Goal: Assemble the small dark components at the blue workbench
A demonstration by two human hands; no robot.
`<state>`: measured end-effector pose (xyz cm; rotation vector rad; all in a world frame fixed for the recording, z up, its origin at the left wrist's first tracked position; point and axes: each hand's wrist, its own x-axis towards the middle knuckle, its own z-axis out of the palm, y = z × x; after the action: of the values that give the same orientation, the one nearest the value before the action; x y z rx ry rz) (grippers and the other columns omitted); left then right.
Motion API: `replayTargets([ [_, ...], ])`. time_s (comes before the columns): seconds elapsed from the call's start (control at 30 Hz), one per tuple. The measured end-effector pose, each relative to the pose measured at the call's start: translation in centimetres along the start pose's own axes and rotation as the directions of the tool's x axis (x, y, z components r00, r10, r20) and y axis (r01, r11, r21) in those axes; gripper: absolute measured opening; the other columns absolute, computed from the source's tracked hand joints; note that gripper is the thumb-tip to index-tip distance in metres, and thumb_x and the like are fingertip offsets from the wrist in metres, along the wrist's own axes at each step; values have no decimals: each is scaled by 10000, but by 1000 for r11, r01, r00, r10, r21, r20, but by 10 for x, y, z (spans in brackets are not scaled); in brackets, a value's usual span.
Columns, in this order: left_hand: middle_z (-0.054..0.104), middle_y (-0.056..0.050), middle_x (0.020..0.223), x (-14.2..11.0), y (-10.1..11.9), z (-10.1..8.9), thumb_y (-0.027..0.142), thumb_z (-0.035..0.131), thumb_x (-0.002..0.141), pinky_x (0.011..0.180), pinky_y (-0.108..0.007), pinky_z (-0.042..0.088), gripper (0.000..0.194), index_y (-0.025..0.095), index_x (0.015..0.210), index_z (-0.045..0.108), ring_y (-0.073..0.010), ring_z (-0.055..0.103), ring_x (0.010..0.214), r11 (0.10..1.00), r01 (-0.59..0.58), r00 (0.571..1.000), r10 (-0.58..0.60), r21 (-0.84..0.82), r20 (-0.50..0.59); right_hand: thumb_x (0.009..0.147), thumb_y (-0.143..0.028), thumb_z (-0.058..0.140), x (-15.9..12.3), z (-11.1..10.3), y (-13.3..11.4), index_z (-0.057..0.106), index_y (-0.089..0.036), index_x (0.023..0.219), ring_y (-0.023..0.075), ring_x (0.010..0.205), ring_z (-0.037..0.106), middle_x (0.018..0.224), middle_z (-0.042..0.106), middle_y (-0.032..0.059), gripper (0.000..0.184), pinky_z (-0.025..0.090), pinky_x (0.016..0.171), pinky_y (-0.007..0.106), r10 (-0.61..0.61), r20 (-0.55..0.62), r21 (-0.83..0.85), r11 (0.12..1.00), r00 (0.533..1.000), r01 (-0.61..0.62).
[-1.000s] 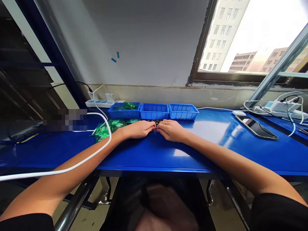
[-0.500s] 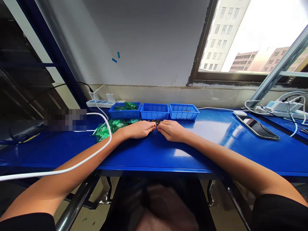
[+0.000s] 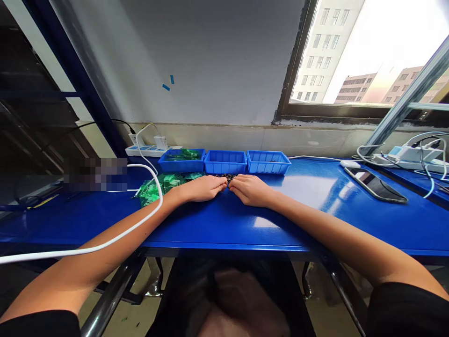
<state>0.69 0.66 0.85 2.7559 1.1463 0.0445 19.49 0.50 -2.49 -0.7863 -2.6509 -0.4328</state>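
Note:
My left hand (image 3: 205,188) rests on the blue table (image 3: 224,224), its fingers bent and pressed together. Facing it, my right hand (image 3: 249,189) is closed the same way, with only a small gap between the two sets of fingertips. Just behind the fingertips lies a pile of small dark pieces (image 3: 228,178), partly covered by both hands. Whatever the fingers pinch is too small and hidden to make out. Beside my left wrist lie green plastic packets (image 3: 150,191), some of them behind the hand.
Three blue bins stand behind my hands: a left bin (image 3: 182,165) with green packets, a middle bin (image 3: 225,165) and a right bin (image 3: 268,166) with a few small bits. A white cable (image 3: 140,223) crosses my left forearm. A phone (image 3: 376,184) lies right.

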Motion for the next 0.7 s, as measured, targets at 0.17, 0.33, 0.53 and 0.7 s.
replayTargets([
  [0.17,622,-42,854,0,0,0,223,294,872,687,-238,414,209,189,802,489,-162,571,762,1000,12,1000,-12,10,8,940,-244,337,0,0,0,588,-140,858,159,736,537,798,630,69,283,399,708,284,4,10,-7,1000,1000,-4],
  [0.33,620,-35,838,0,-1,0,227,294,879,678,-231,411,212,193,797,487,-157,567,747,1000,5,1000,-5,14,2,936,-235,345,0,-2,-1,584,-137,842,159,728,539,778,628,67,275,396,700,278,-1,9,-3,1000,1000,1],
  [0.53,619,-50,868,0,0,-1,225,291,878,702,-244,410,209,186,797,480,-168,568,777,1000,13,1000,-13,2,13,938,-244,343,0,-1,-1,581,-139,841,159,727,534,779,627,67,278,393,698,280,-2,7,-5,1000,1000,2],
  [0.7,621,-46,865,-1,1,-1,231,290,876,689,-241,408,215,186,796,484,-167,570,767,1000,20,1000,-20,2,14,937,-237,346,0,-1,0,572,-138,838,157,723,528,773,618,69,265,386,695,278,10,18,-21,1000,1000,-10],
])
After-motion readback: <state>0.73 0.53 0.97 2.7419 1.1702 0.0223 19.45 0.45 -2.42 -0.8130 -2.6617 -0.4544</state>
